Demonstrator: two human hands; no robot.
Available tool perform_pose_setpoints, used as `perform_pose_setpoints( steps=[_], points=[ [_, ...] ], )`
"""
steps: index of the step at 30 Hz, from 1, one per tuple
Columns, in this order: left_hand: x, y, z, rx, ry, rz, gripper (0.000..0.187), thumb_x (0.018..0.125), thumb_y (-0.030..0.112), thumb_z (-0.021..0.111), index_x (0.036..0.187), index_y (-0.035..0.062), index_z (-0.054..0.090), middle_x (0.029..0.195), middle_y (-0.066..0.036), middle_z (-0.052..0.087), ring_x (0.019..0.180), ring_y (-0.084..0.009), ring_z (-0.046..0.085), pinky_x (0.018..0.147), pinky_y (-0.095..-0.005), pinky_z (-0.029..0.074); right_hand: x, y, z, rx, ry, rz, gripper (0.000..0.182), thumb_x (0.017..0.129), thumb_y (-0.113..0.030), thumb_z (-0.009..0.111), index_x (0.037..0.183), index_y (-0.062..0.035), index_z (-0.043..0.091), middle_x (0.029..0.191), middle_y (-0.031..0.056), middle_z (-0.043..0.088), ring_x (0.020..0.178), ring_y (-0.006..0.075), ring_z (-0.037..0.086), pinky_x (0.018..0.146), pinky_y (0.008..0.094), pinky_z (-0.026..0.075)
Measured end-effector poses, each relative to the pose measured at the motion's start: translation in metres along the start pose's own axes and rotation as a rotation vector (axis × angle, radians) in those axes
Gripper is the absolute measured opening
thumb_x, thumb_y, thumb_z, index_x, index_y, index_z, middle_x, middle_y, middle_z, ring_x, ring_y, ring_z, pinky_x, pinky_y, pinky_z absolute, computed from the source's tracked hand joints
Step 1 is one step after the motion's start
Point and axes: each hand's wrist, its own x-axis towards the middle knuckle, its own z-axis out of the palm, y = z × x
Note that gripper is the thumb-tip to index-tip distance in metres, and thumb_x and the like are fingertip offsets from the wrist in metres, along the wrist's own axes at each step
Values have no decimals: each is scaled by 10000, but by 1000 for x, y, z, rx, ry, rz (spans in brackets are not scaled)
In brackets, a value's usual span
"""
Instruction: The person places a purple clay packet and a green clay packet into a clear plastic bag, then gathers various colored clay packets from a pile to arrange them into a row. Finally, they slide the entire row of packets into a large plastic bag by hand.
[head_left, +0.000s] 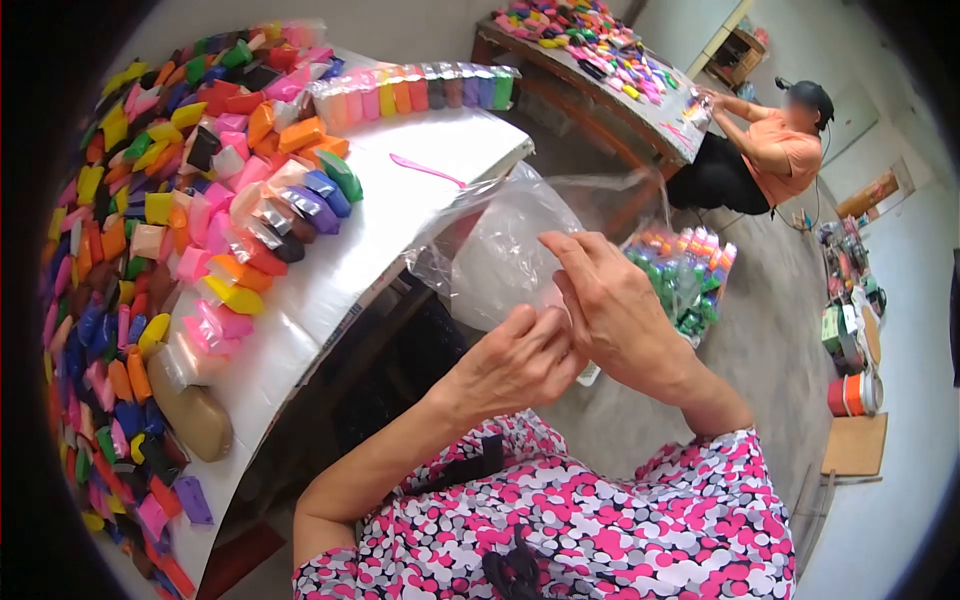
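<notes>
My left hand [515,362] and my right hand [622,315] are close together over the floor beside the table. Both are closed, with their fingers pinched on a clear plastic bag [500,250]. The thin bag hangs out ahead of them, partly across the table's edge. On the white table [285,365] beyond, a row of small packets in many colours [420,95] lies in clear wrapping. Nearer the edge is a thin pink plastic stick [428,170]. Several loose coloured packets [265,215] lie in lines at the front of a large heap.
The heap of bright packets [110,340] covers the table's left side, with a tan rounded object [195,415] at its border. A bag of green-and-white items [680,275] stands on the floor. A co-worker [785,150] sits at another packet-covered table [640,115]. Goods line the right wall.
</notes>
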Motion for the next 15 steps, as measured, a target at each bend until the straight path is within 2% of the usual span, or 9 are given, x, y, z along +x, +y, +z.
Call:
perform_pose_setpoints(
  steps=[3, 4, 7, 10, 13, 15],
  points=[
    [5, -6, -2, 55, 51, 5, 89, 765, 165, 603, 789, 80, 606, 765, -62, 606, 830, -189, 575, 701, -304, 416, 4, 12, 18, -315, 242, -14, 541, 864, -162, 632, 1352, -12, 452, 1259, 285, 490, 1162, 440, 489, 936, 527, 414],
    [7, -9, 0, 88, 70, 16, 87, 770, 167, 603, 780, 81, 606, 759, -60, 603, 830, -186, 572, 705, -302, 422, 5, 14, 16, -303, 214, 21, 583, 884, -218, 635, 1395, -28, 426, 1392, 314, 381, 1278, 470, 373, 992, 585, 332],
    [11, -17, 1, 107, 84, 58, 77, 771, 158, 603, 769, 82, 600, 762, -55, 599, 827, -182, 568, 712, -302, 427, 9, 13, 11, -387, 270, -57, 573, 874, -230, 649, 1372, -26, 452, 1249, 279, 534, 1149, 409, 532, 893, 516, 437],
    [11, -21, -4, 128, 76, 103, 91, 773, 146, 600, 809, 66, 627, 797, -55, 615, 858, -182, 578, 756, -307, 444, 11, 3, -13, -19, -75, 146, 439, 864, -194, 661, 1246, 0, 563, 999, 203, 660, 874, 315, 661, 722, 424, 508],
    [11, -29, -19, 225, 124, 157, 141, 790, 140, 598, 877, 42, 652, 825, -51, 621, 882, -181, 581, 815, -320, 457, 4, -1, -36, 220, 112, -166, 258, 865, -138, 651, 1081, 3, 647, 782, 139, 668, 629, 254, 649, 577, 345, 510],
    [0, -25, -30, 156, 140, 88, 162, 798, 131, 601, 913, 29, 656, 828, -52, 618, 885, -182, 579, 830, -326, 465, -10, -30, -81, 473, 144, -244, 136, 867, -89, 638, 973, -15, 680, 793, 138, 670, 644, 216, 650, 579, 314, 508]
  ],
)
